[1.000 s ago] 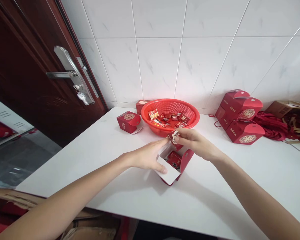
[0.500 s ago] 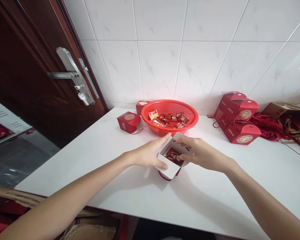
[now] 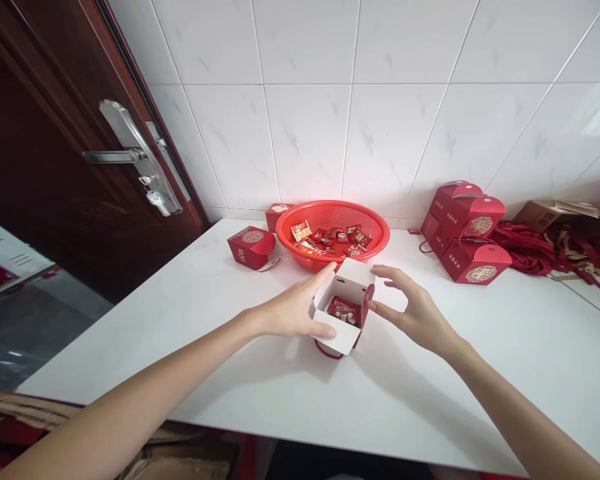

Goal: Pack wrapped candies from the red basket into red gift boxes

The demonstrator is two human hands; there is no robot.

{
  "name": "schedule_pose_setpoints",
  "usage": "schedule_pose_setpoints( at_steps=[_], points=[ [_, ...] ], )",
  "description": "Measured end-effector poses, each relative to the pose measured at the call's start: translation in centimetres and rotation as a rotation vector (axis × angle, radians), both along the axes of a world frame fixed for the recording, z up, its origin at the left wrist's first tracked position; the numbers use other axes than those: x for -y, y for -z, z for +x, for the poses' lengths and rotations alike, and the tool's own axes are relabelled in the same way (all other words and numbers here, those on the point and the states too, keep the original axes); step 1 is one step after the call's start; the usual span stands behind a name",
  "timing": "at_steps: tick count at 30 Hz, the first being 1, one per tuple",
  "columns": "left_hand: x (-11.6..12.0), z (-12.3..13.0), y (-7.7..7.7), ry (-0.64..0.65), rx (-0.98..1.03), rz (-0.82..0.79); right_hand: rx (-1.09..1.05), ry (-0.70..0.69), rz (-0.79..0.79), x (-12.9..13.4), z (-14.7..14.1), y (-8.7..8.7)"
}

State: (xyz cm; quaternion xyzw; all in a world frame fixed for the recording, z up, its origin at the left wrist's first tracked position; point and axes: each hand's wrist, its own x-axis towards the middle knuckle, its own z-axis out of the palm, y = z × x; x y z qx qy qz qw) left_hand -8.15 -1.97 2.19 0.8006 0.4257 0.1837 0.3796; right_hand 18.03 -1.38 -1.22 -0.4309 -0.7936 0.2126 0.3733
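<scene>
A small red gift box (image 3: 337, 281) with white insides stands on the table in front of me, its flaps up and red wrapped sweets (image 3: 344, 311) lying inside. My left hand (image 3: 296, 308) grips the box from the left, thumb on the near flap and fingers along the far left side. At the right side, my right hand (image 3: 410, 305) has its fingers spread and curved. Its thumb tip meets the rounded red side flap (image 3: 367, 300), and the index fingertip is by the back flap. A red cord hangs at the box's near side.
A red plastic basket (image 3: 333, 209) of wrapped sweets stands behind the box. Another red box (image 3: 253, 248) sits left of it, one more behind. Several red boxes (image 3: 473, 233) are stacked at right, beside dark red cords (image 3: 523, 248) and a cardboard box (image 3: 543, 215). A tiled wall closes the back.
My right hand has come out of the box opening and moved right, its fingers spreading. The side flap now shows its red face upright. My left hand keeps its hold; the view has shifted slightly.
</scene>
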Motion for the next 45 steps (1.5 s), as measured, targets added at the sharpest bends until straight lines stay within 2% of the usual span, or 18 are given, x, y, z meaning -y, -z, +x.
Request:
schedule_pose_setpoints(
  at_steps=[4,7,10,15,19,22,26,32,36,41,43,45],
  points=[
    [0.2,0.2,-0.2,-0.064,-0.005,-0.015,-0.125,0.109,-0.003,0.0,-1.1,1.4],
    [0.3,0.2,-0.2,-0.081,-0.019,-0.015,-0.179,0.089,-0.024,0.1,-1.6,1.6],
    [0.3,0.2,-0.2,-0.044,-0.022,0.019,-0.203,0.041,-0.005,0.5,-1.9,1.4],
    [0.0,-0.2,-0.4,-0.016,-0.154,0.091,-0.115,-0.01,0.033,1.0,-2.1,0.8],
    [-0.5,-0.9,-0.6,-0.017,-0.201,0.163,-0.267,-0.003,-0.033,0.8,-1.7,1.1],
    [-0.9,-1.0,-0.3,-0.078,-0.154,0.224,-0.365,-0.051,-0.102,0.6,-1.1,1.5],
    [-1.1,-0.4,0.8,-0.193,-0.055,0.271,-0.343,-0.097,-0.11,0.7,-0.7,1.6],
    [-0.8,0.4,1.9,-0.288,0.0,0.185,-0.193,-0.119,-0.045,0.7,-1.1,1.2],
    [-0.7,0.7,2.1,-0.204,-0.006,0.238,-0.154,-0.157,-0.057,0.4,-1.2,1.0],
    [-0.1,1.1,2.0,-0.111,-0.169,0.165,-0.308,-0.286,-0.282,-0.1,-0.9,1.3],
    [0.0,1.2,1.8,-0.107,-0.155,0.13,-0.355,-0.247,-0.325,-0.2,-1.1,1.8],
    [0.0,1.3,1.7,-0.106,-0.116,0.102,-0.346,-0.18,-0.296,-0.3,-1.7,2.4]
  ],
)
